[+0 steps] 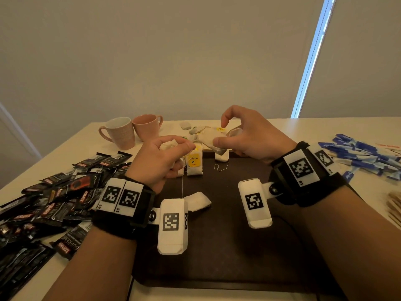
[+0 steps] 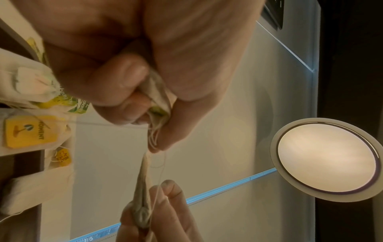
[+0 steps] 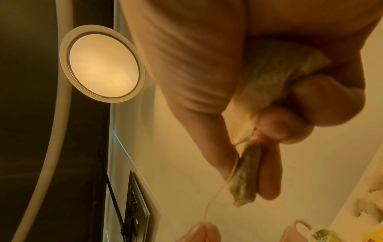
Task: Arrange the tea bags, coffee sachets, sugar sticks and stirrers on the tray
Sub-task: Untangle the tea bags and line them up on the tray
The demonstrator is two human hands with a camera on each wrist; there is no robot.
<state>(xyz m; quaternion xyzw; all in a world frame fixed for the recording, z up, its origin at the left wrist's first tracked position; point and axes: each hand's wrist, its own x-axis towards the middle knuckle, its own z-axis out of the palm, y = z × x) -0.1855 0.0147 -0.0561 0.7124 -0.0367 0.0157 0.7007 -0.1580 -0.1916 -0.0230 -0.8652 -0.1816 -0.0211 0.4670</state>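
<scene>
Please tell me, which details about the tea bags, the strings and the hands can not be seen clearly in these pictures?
- Head view: whether the tea bag in the left hand and the one in the right hand share one string; too thin.
- Head view: the tea bag on the tray is partly hidden by the left wrist camera.
- Head view: the stirrers are cut off by the right edge.
- Right wrist view: the cup is cut off by the bottom edge.
</scene>
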